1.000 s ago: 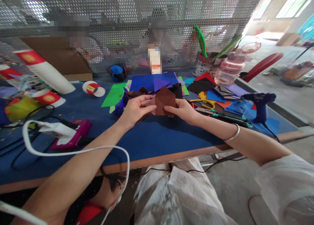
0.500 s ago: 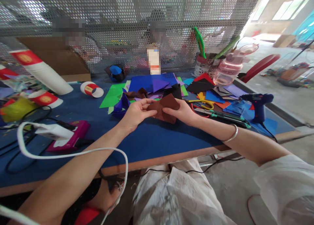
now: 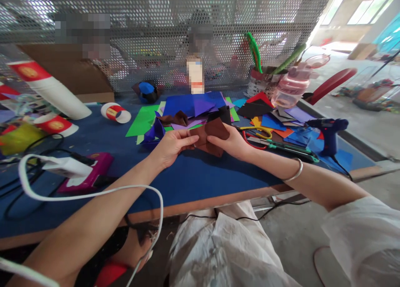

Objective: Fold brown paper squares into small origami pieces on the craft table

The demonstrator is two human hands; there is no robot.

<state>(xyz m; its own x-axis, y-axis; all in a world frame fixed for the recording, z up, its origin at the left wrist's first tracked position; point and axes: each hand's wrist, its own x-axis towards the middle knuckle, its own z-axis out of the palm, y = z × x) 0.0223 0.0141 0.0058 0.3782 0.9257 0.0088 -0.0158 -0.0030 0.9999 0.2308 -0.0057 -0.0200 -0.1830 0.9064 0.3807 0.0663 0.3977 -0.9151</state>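
A folded piece of brown paper (image 3: pixel 215 130) is held up between my two hands, over the near part of the blue table. My left hand (image 3: pixel 175 146) pinches its left end between thumb and fingers. On the other side my right hand (image 3: pixel 230 142) grips it, the thumb lying across the front face and the fingers hidden behind. Just beyond the hands are a folded purple paper piece (image 3: pixel 155 133), a crumpled brown paper piece (image 3: pixel 175 118) and a black paper piece (image 3: pixel 223 115). Blue sheets (image 3: pixel 181 105) and a green sheet (image 3: pixel 142 119) lie under and around them.
To the right lie yellow-handled scissors (image 3: pixel 259 130), a green utility knife (image 3: pixel 293 149) and a blue glue gun (image 3: pixel 329 134). A pink bottle (image 3: pixel 289 89) stands behind. On the left are paper cups (image 3: pixel 56 91), a magenta power strip (image 3: pixel 87 174) and a white cable (image 3: pixel 103 191) crossing my left forearm.
My left thumb and fingers have shifted slightly on the brown paper, and its left part has tilted a little. The right hand stays nearly still.
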